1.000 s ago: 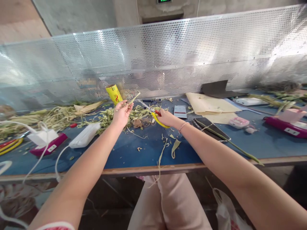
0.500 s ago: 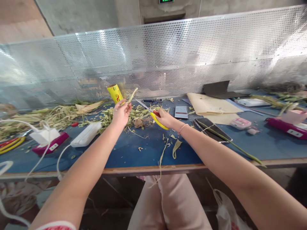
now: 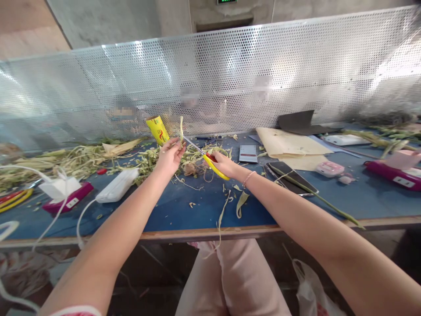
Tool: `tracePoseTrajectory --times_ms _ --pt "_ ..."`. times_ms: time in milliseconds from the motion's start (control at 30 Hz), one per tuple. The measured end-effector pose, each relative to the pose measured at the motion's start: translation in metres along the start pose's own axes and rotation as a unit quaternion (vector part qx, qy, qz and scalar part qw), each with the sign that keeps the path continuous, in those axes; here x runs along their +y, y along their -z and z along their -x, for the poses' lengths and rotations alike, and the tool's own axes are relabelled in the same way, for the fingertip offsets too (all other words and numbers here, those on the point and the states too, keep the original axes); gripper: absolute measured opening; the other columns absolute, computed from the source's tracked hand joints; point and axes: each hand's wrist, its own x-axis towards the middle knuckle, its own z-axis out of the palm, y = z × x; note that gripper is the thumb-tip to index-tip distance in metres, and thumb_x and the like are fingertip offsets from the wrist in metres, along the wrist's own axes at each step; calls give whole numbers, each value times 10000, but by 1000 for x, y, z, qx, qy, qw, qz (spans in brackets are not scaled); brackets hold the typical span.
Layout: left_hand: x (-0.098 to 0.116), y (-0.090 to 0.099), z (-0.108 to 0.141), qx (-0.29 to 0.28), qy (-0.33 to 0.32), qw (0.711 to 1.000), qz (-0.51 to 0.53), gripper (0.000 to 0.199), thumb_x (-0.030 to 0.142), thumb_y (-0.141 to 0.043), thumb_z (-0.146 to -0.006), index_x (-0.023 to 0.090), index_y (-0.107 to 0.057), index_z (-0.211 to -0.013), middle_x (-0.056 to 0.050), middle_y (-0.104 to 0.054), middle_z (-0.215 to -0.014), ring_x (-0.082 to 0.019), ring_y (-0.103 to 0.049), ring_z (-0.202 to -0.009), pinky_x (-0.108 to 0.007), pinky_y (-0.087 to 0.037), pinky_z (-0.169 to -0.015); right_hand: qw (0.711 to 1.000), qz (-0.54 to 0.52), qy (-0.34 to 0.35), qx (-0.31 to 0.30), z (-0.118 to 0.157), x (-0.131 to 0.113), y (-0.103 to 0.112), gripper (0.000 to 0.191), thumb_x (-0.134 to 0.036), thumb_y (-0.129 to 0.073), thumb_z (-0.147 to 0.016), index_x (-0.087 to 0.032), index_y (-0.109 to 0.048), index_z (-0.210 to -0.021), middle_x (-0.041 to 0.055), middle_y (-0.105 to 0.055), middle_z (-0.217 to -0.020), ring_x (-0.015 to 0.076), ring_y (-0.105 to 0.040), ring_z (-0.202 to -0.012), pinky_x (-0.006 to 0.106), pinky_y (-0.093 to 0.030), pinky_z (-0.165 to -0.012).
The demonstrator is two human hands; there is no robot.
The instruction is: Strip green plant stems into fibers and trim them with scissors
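Observation:
My left hand (image 3: 171, 153) is closed on a pale plant strip (image 3: 181, 126) that sticks upward from the fingertips. My right hand (image 3: 220, 164) grips yellow-and-red-handled scissors (image 3: 217, 168), whose blades point up and left, with the tip close beside the strip. Whether the blades touch it is too small to tell. Behind my left hand a yellow tube (image 3: 158, 129) leans at a tilt. Green and pale plant scraps (image 3: 148, 160) are heaped under and around both hands.
Along the back stands a perforated metal screen (image 3: 223, 79). A white power bank (image 3: 117, 186) and a purple socket block (image 3: 68, 198) lie left. To the right are a small box (image 3: 248, 153), a dark phone (image 3: 291, 177), brown paper (image 3: 289, 144) and a pink case (image 3: 330, 168).
The strip has turned from leaning right to nearly upright. My left hand has shifted slightly right, and my right hand with the scissors slightly left and up.

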Motion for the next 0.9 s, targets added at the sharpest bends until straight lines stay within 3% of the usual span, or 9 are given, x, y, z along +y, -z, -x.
tracePoseTrajectory --times_ms 233,400,733,900 --pt "1 -7 7 -7 19 1000 5 183 2 -540 -684 168 -601 -731 9 -650 -657 -72 -621 -644 -195 -505 -684 1000 -11 -15 2 0 -4 -1 317 -504 -436 -760 -192 -381 -742 31 -546 -778 131 -491 -686 262 -389 -631" --pt "1 -8 8 -8 23 1000 12 195 -11 -518 -695 163 -605 -714 0 -654 -671 -75 -621 -649 -215 -502 -711 1000 -21 15 0 2 -2 -2 291 -481 -427 -769 -191 -414 -799 34 -557 -811 136 -496 -722 267 -388 -666" --pt "-1 -6 6 -37 -6 999 7 152 47 -614 -653 184 -602 -719 21 -659 -656 -85 -629 -641 -209 -508 -678 998 -55 21 21 0 -1 -10 319 -511 -418 -758 -194 -388 -750 5 -526 -735 120 -462 -634 261 -369 -605" --pt "-2 -4 4 -37 -10 999 12 154 48 -629 -643 187 -611 -706 19 -659 -648 -84 -628 -635 -207 -508 -672 998 -5 59 32 0 2 -11 252 -449 -365 -816 -201 -394 -779 4 -522 -710 126 -472 -622 252 -353 -594"
